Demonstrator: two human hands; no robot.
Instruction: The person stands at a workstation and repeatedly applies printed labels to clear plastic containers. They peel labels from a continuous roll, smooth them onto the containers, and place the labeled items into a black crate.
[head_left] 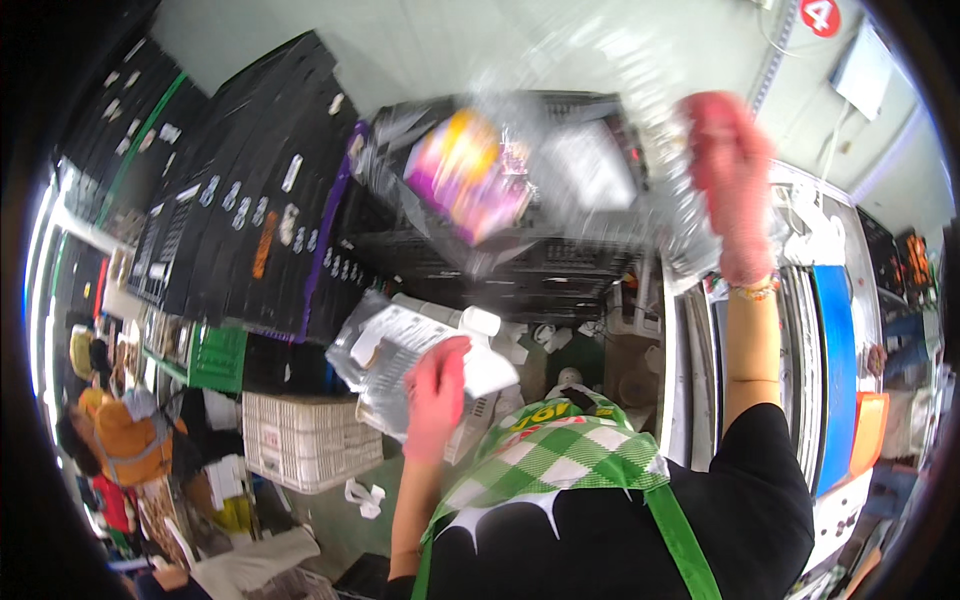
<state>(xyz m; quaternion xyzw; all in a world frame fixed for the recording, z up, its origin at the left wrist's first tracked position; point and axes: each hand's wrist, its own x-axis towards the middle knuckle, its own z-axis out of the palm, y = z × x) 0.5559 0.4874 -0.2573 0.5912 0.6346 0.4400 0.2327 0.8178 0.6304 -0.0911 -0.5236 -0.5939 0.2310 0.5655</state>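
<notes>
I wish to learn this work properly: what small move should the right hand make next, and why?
Probably steady the raised right hand: it and the clear plastic beside it look blurred, so its grip is unclear, while the left hand is at the labelled packet.

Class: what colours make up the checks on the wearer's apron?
Green and white on the apron, seen best in the head view.

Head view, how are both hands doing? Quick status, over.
Left hand on labelled clear-wrapped package. Right hand raised, blurred, beside clear plastic; grip unclear. Yellow-and-purple package seen against black crate; blurred plastic partly veils crate.
</notes>
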